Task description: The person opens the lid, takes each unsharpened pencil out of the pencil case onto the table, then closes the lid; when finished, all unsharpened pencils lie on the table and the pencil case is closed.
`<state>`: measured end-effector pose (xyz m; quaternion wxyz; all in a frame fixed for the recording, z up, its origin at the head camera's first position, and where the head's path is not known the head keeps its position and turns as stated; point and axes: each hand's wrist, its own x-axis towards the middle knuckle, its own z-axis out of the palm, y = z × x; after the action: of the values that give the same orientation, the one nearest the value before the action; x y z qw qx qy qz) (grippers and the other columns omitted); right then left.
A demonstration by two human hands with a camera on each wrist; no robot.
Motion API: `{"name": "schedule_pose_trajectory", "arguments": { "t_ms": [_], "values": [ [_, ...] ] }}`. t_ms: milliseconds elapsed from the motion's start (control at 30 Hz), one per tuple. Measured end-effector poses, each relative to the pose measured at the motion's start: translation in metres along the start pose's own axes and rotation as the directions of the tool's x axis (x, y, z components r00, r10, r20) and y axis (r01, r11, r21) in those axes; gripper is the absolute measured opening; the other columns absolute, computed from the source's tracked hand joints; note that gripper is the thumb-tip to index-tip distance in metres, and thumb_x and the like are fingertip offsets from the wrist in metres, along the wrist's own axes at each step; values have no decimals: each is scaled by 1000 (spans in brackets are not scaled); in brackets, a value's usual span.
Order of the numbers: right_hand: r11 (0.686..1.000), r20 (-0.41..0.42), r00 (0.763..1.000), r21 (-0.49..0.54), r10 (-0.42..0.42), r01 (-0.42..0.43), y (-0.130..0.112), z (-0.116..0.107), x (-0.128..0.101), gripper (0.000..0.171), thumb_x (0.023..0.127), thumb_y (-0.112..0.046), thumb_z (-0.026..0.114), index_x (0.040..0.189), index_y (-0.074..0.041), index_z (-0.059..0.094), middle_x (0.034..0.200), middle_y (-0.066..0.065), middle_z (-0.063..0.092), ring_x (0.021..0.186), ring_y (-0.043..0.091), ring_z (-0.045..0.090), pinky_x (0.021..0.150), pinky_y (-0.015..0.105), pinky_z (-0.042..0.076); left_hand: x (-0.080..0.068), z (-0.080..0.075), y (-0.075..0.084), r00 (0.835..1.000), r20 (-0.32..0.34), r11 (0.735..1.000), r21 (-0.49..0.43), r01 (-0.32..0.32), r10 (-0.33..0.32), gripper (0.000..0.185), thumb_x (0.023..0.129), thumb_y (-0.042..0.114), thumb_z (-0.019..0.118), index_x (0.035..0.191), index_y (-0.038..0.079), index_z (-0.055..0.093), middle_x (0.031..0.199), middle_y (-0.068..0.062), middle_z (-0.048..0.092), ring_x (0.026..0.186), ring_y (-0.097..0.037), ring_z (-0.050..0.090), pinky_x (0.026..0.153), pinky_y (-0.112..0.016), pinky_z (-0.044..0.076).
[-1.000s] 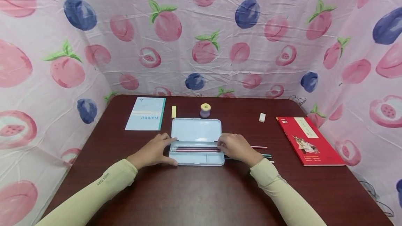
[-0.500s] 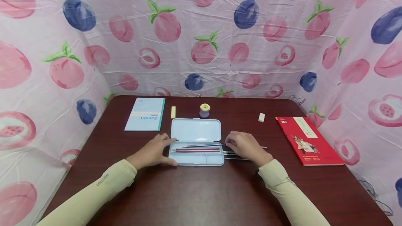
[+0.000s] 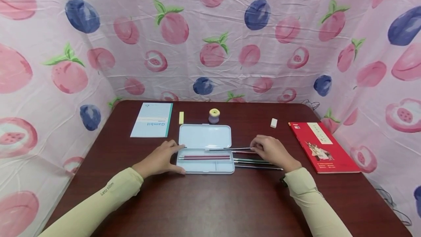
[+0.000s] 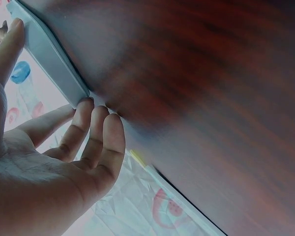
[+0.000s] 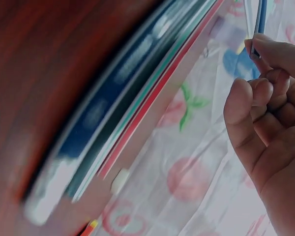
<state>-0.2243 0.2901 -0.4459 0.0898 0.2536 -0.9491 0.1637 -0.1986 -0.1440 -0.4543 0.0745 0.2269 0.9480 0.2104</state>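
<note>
An open pale-blue pencil case [image 3: 197, 166] lies mid-table, its lid folded back. Along its left end my left hand [image 3: 158, 159] spreads thumb and fingers, thumb at the near corner and index at the hinge side. Inside lie several red-and-white striped pencils [image 3: 204, 157]. To the right of the case my right hand [image 3: 271, 151] pinches a dark pencil [image 3: 230, 149] near its right end, the other end reaching over the case's back compartment. The right wrist view shows this dark-blue pencil [image 5: 257, 19] between thumb and index. Below that hand are a green pencil [image 3: 253, 161] and a dark pencil [image 3: 260, 167].
A red pencil [image 3: 241, 152] lies right of the case. Behind stand a yellow-topped sharpener-like pot [image 3: 214, 116] and a yellow strip [image 3: 181, 117]. A notebook [image 3: 151, 120] lies at the left, a white eraser [image 3: 273, 123] and a red book [image 3: 323, 147] at the right.
My right hand has drawn back rightward from over the case, the dark pencil now pinched in its fingers and sliding right with it. My left hand has stayed at the case.
</note>
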Motion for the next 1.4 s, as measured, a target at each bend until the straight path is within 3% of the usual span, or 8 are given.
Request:
{"name": "schedule_pose_trajectory", "arguments": {
  "t_ms": [633, 1033, 1400],
  "values": [
    [997, 22, 999, 55, 49, -50, 39, -21, -23, 12, 88, -9, 86, 95, -16, 79, 79, -10, 64, 71, 3, 50, 66, 25, 46, 0, 1, -1, 1000, 3, 1000, -1, -7, 7, 101, 74, 59, 93, 155, 13, 57, 124, -6, 61, 109, -19, 51, 93, -40, 52],
    [996, 5, 1000, 88, 27, -28, 64, -31, -36, 14, 87, -4, 86, 93, -13, 79, 81, -9, 65, 71, -1, 50, 67, 24, 48, 0, 1, -2, 1000, -2, 1000, -12, -13, 13, 100, 73, 58, 94, 155, 13, 57, 124, -6, 61, 110, -20, 51, 94, -40, 52],
    [992, -4, 995, 78, 95, -94, 71, -43, -41, 12, 88, -5, 86, 95, -12, 79, 87, -2, 72, 74, 4, 53, 70, 24, 52, 2, 3, -3, 1000, -2, 1000, -9, -5, 5, 101, 73, 59, 94, 155, 14, 57, 124, -6, 61, 110, -20, 51, 94, -40, 53]
  ]
}}
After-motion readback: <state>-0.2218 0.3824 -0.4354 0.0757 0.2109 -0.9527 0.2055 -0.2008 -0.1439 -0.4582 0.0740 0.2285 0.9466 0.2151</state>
